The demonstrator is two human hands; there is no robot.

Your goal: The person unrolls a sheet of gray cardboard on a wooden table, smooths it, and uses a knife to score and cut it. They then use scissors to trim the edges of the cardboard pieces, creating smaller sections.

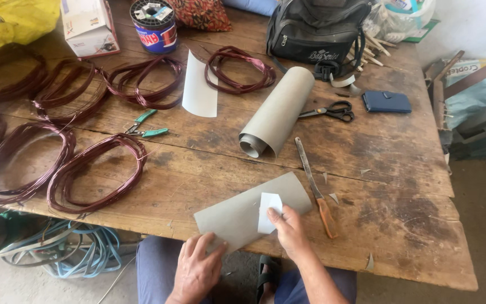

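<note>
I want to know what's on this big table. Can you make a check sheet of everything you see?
Surface: worn wooden table, scratched and stained, with small paper scraps.
Job's things: grey sheet at the near edge; small white piece lying on it.
Clutter: grey roll, scissors, knife, green pliers, wire spool, blue wallet, black bag, box, curled white sheet.
Hands: left hand presses the grey sheet's corner; right hand pins the white piece.
Cables: copper wire coils on the table's left; blue cord on the floor.
Surroundings: yellow bag, wooden frames at right.
</note>
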